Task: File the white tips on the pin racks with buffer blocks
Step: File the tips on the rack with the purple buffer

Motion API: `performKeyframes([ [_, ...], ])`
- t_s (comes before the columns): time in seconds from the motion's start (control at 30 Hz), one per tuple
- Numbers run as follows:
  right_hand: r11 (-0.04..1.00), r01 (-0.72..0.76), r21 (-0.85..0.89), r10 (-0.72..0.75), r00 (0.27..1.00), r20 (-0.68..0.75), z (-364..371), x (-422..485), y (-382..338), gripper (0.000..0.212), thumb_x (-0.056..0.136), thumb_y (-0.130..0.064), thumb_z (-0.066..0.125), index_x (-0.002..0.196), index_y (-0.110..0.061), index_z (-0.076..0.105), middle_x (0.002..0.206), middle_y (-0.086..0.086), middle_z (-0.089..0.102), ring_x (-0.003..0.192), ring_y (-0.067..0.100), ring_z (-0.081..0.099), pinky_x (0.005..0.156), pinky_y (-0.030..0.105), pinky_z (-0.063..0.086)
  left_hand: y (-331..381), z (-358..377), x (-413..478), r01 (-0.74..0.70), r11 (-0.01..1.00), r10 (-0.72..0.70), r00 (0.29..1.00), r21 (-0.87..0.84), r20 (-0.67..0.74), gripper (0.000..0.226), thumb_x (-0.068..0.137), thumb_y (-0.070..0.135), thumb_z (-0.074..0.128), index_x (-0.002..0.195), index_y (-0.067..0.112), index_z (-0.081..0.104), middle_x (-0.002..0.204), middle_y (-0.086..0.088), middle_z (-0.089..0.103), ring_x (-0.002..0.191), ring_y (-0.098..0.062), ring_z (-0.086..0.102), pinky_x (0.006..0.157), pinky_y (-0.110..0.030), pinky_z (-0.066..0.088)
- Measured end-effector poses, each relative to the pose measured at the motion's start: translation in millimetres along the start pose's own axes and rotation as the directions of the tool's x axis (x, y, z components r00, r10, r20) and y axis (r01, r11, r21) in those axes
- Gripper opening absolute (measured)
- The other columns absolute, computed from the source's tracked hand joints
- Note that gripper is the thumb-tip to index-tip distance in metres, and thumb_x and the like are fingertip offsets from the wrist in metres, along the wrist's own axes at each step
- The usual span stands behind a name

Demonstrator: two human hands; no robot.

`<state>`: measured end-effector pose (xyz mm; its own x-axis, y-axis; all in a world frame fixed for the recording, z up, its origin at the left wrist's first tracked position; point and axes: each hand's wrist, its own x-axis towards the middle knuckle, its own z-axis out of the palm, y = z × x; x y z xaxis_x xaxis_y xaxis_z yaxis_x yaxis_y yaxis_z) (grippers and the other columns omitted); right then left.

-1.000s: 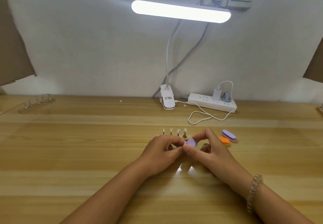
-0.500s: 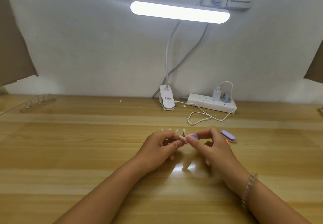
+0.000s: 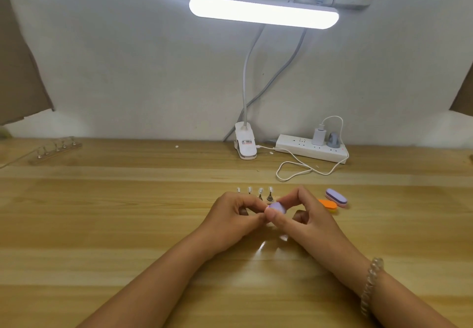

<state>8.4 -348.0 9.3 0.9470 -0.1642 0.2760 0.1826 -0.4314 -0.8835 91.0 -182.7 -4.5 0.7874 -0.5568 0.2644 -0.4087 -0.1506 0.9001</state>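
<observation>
- Right hand [image 3: 307, 216] pinches purple buffer block [image 3: 277, 206]; left hand [image 3: 234, 216] pinches white tip [image 3: 267, 208] against it, mostly hidden
- Pin rack [image 3: 256, 194] just behind, partly blocked by fingers
- Spare purple block [image 3: 336, 198], orange block [image 3: 328, 205] near right hand

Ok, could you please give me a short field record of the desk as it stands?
left hand: fingertips meet the block's edge; anything held is hidden
right hand: pinches purple buffer block
near rack: four white tips upright, behind the hands
spares: spare purple block and orange block, right of the hands
far rack: back left of desk
</observation>
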Motion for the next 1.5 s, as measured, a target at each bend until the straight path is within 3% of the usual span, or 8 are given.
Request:
performKeyframes([
  [0.23,0.997,-0.028,-0.073,0.023,0.997,-0.070,2.4,6.8,-0.4,0.029,0.080,-0.040,0.076,0.094,-0.021,0.058,0.100,-0.003,0.063,0.068,0.013,0.052,0.063,0.021,0.040,4.4,3.1,-2.1,-0.042,0.997,0.043,0.999,0.062,-0.008,0.014,0.083,0.017,0.078,0.083,0.030,0.080,0.067,0.014,0.066,0.052,-0.011,0.031,0.050,-0.022,0.027],
  [0.37,1.000,0.005,-0.020,-0.004,1.000,0.013,1.3,-0.5,-0.3,0.029,0.078,-0.040,0.078,0.090,-0.023,0.058,0.081,-0.005,0.063,0.055,0.007,0.051,0.049,0.014,0.038,4.1,1.9,-1.4,-0.024,0.998,0.027,0.998,0.052,-0.054,0.016,0.083,0.019,0.078,0.079,0.035,0.079,0.051,0.015,0.055,0.055,-0.015,0.036,0.052,-0.024,0.028],
  [0.63,0.965,-0.173,0.199,0.194,0.976,-0.094,-2.9,6.1,-2.8,0.044,0.074,-0.054,0.067,0.100,-0.019,0.060,0.095,-0.004,0.065,0.054,0.002,0.051,0.049,0.021,0.042,5.1,2.7,-1.3,-0.009,0.999,0.009,1.000,0.031,0.019,0.008,0.088,0.017,0.075,0.090,0.024,0.078,0.073,0.017,0.070,0.050,-0.004,0.050,0.056,-0.017,0.042],
  [0.77,0.998,-0.049,0.045,0.049,0.999,0.001,1.7,-0.7,-2.0,0.029,0.080,-0.035,0.077,0.099,-0.023,0.058,0.086,-0.005,0.064,0.049,0.002,0.050,0.042,0.016,0.038,6.2,1.2,-0.2,-0.002,1.000,0.002,1.000,0.023,0.008,0.008,0.088,0.014,0.073,0.088,0.021,0.076,0.077,0.006,0.072,0.050,-0.009,0.055,0.057,-0.021,0.044],
  [0.9,0.992,-0.112,0.051,0.115,0.991,-0.070,3.1,4.3,-3.9,0.030,0.081,-0.036,0.075,0.102,-0.022,0.059,0.096,-0.007,0.064,0.045,0.003,0.051,0.040,0.026,0.038,5.0,1.0,-1.0,-0.004,1.000,0.004,1.000,0.031,-0.019,0.003,0.086,0.018,0.076,0.087,0.020,0.078,0.070,0.007,0.071,0.045,-0.006,0.052,0.055,-0.020,0.041],
  [1.17,0.997,-0.078,0.024,0.078,0.997,-0.004,4.8,1.4,-2.7,0.038,0.075,-0.029,0.083,0.100,-0.019,0.056,0.091,0.003,0.061,0.049,0.005,0.048,0.040,0.018,0.039,3.4,1.7,0.9,0.017,1.000,-0.017,0.999,0.002,-0.028,0.022,0.085,0.014,0.075,0.076,0.035,0.074,0.074,0.011,0.071,0.051,-0.012,0.054,0.055,-0.023,0.045],
  [1.37,0.986,-0.141,0.087,0.142,0.990,-0.002,4.6,0.6,-6.3,0.067,0.054,-0.056,0.077,0.104,-0.019,0.053,0.086,-0.008,0.067,0.046,0.007,0.055,0.037,0.024,0.037,4.7,1.2,0.8,0.013,1.000,-0.012,0.999,0.013,-0.044,0.020,0.087,0.012,0.073,0.077,0.029,0.072,0.074,0.012,0.070,0.048,-0.009,0.056,0.057,-0.022,0.045],
  [1.5,0.980,-0.159,0.120,0.169,0.982,-0.078,2.4,4.6,-3.2,0.055,0.068,-0.044,0.080,0.104,-0.015,0.051,0.095,-0.005,0.065,0.040,0.008,0.051,0.038,0.020,0.040,5.1,0.9,0.1,-0.011,1.000,0.012,1.000,0.027,-0.023,0.005,0.088,0.016,0.074,0.085,0.020,0.075,0.071,0.014,0.068,0.049,-0.009,0.057,0.059,-0.021,0.044],
])
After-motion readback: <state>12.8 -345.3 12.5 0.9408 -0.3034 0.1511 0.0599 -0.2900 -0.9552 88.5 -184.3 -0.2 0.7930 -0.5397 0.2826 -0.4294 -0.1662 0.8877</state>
